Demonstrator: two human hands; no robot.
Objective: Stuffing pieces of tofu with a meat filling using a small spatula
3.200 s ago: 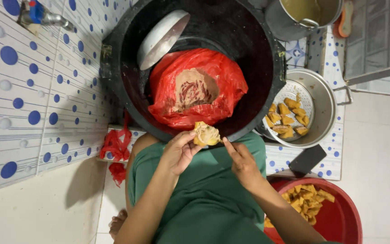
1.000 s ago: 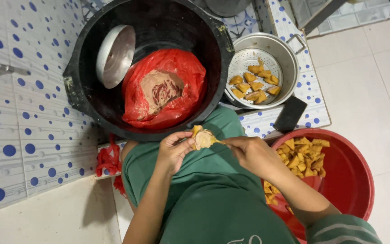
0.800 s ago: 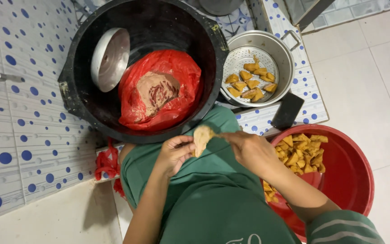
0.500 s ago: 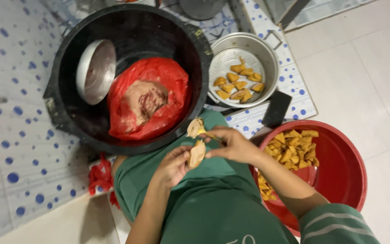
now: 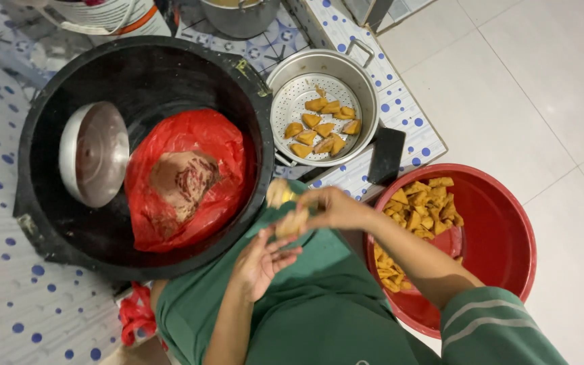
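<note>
Pastry point(image 5: 290, 222) now nearer steamer pan point(image 5: 363, 84)

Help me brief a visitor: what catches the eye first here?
The red plastic bag of filling in the big black tub at left, and the red basin of golden pieces at right. Between them, the right hand pinches a pale stuffed piece above the open left hand.

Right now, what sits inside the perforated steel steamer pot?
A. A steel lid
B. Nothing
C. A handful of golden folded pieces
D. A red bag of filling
C: several golden pieces lie on the steamer pot tray; the red bag and lid are in the black basin.
</note>
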